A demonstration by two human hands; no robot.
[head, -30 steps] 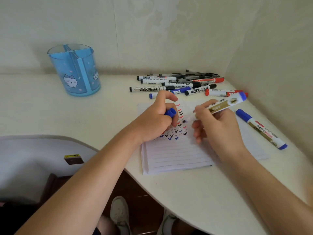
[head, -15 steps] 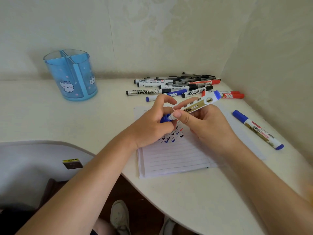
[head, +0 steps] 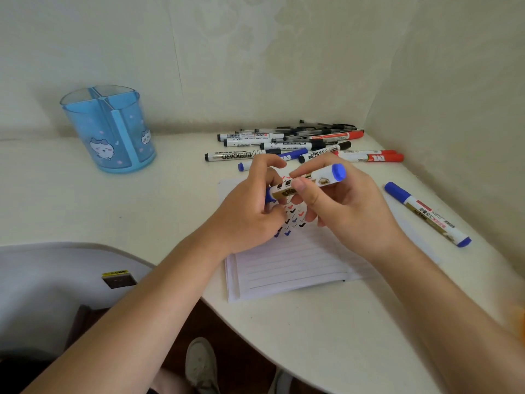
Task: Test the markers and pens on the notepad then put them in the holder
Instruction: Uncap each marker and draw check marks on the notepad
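Cap (head: 268, 196) now on marker (head: 309, 180) tip. Left hand (head: 250, 211) pinches cap, right hand (head: 341, 203) pinches barrel. Light, stiff, slick: hold mid-barrel.

left hand (head: 250, 214) and right hand (head: 343, 206) grip a marker (head: 324, 177) (above the notepad (head: 298, 265)).

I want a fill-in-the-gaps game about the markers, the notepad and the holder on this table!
1. The tick marks on the notepad are red, blue and ____.
2. The holder stands to the ____ of the notepad.
3. The left hand and right hand together hold one marker whose far end is coloured ____.

Missing words: black, left, blue.
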